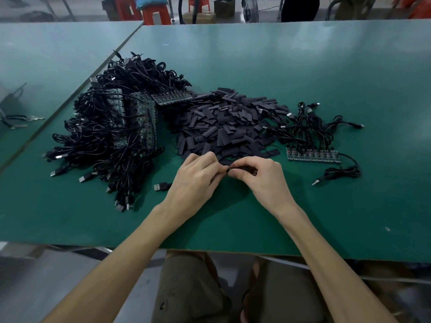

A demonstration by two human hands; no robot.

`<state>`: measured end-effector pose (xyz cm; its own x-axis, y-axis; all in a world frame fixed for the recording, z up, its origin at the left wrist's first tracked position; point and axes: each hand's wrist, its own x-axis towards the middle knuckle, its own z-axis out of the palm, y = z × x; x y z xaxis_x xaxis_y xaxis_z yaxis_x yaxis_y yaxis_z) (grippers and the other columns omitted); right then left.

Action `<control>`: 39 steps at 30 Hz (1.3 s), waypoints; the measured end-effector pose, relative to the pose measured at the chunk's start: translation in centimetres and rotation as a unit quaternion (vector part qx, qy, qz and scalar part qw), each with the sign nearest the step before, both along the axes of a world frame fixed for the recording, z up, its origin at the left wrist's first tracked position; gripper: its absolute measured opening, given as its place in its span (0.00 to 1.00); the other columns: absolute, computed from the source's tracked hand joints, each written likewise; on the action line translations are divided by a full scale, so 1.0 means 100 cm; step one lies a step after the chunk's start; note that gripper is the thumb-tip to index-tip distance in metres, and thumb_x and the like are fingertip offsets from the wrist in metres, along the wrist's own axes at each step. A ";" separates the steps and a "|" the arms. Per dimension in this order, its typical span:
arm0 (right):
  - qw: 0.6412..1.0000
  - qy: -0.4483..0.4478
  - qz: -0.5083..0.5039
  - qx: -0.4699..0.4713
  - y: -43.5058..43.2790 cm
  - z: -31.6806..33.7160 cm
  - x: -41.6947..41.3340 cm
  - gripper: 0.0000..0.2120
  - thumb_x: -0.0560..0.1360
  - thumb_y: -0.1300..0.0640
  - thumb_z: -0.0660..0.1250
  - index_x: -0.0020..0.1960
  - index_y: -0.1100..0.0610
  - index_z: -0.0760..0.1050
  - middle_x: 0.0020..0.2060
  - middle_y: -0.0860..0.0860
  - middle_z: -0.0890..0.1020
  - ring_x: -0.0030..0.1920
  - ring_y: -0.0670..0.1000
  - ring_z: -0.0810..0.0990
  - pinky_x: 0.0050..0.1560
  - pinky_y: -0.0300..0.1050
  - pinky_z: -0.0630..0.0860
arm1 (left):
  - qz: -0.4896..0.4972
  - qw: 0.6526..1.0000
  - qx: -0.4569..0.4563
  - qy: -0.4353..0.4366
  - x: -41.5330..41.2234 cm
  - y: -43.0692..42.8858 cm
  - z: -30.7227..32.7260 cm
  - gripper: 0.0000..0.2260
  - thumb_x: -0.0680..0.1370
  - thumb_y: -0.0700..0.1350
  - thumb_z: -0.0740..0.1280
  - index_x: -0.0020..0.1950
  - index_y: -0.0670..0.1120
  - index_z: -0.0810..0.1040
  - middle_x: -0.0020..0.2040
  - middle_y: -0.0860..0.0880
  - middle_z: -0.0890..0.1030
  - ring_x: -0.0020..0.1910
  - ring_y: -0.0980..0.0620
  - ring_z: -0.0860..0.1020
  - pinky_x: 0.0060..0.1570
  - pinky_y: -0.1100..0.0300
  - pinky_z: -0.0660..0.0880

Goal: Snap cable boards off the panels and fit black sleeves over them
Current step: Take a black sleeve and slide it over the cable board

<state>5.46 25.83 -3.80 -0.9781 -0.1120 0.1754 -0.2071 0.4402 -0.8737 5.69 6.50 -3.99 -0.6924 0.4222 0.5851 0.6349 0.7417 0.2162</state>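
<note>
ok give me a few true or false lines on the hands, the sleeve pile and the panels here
1. The left hand and the right hand pinch a small black piece between them. True.
2. The sleeve pile lies left of the cable heap. False: it lies right of it.
3. One panel lies right of the sleeve pile. True.
4. The table is red. False: it is green.

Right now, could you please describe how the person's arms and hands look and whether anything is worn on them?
The left arm and right arm are bare along their visible length, with no sleeves in view. The left hand and right hand wear no gloves; no rings, watch or wristband show.
</note>
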 end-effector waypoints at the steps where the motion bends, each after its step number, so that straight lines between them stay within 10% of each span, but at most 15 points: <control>1: 1.000 -0.005 0.002 -0.007 0.001 0.000 0.000 0.04 0.74 0.56 0.77 0.48 0.50 0.87 0.41 0.40 0.87 0.45 0.39 0.83 0.48 0.30 0.75 | -0.001 1.000 0.000 0.002 0.000 0.000 0.000 0.04 0.81 0.42 0.71 0.53 0.43 0.84 0.44 0.49 0.78 0.41 0.50 0.77 0.47 0.54 0.73; 15: 1.000 -0.009 0.024 -0.016 0.003 -0.002 -0.001 0.05 0.72 0.55 0.79 0.48 0.50 0.87 0.36 0.35 0.84 0.34 0.35 0.79 0.38 0.26 0.70 | 0.004 1.000 -0.006 0.021 0.002 0.001 0.001 0.04 0.80 0.39 0.71 0.52 0.43 0.85 0.44 0.48 0.79 0.40 0.51 0.76 0.46 0.53 0.75; 39: 0.992 -0.019 0.016 -0.123 0.006 0.001 0.002 0.09 0.71 0.58 0.80 0.50 0.50 0.85 0.42 0.45 0.87 0.44 0.46 0.85 0.50 0.42 0.81 | 0.035 0.999 0.007 -0.002 0.003 0.003 0.001 0.04 0.78 0.40 0.72 0.52 0.42 0.83 0.46 0.48 0.78 0.44 0.56 0.69 0.49 0.60 0.70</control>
<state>5.61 26.40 -3.69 -0.9810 -0.1015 0.1654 -0.1834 0.2057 -0.9613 5.96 6.75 -3.91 -0.7226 0.3638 0.5878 0.5801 0.7816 0.2293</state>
